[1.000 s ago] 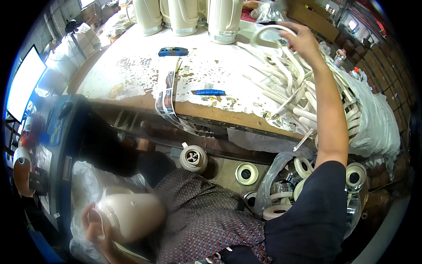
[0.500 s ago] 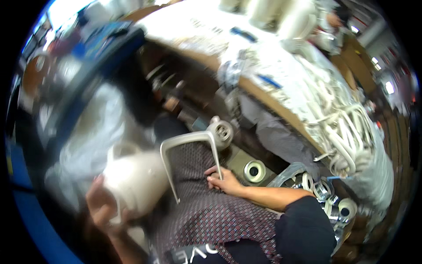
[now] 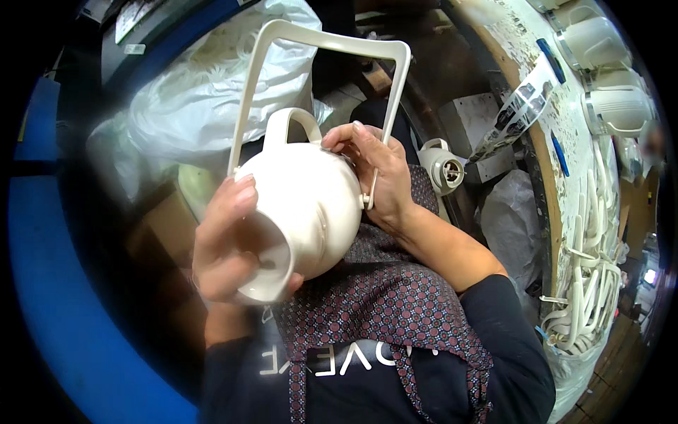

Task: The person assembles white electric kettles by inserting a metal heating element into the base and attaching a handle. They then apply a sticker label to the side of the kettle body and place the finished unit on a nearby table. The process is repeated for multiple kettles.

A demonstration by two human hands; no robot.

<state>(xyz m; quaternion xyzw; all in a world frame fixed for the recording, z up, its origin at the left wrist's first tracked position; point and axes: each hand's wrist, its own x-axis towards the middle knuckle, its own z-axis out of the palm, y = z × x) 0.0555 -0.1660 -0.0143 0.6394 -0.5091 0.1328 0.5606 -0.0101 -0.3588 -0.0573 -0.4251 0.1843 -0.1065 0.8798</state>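
Glossy cream plastic jug body [image 3: 318, 187] between left hand [image 3: 224, 244], grasping its flared rim at 8 o'clock, and right hand [image 3: 387, 177] at 2 | right grasps, apparently, the lower end of squared-U cream plastic handle [image 3: 332, 41] arching to 12 | rounded, smooth belly; small loop [image 3: 277, 134] at 11; open mouth facing 7

A jug [image 3: 311, 191] is held by the left hand [image 3: 220, 244]; a long handle [image 3: 332, 43] is touched by the right hand [image 3: 388, 173].
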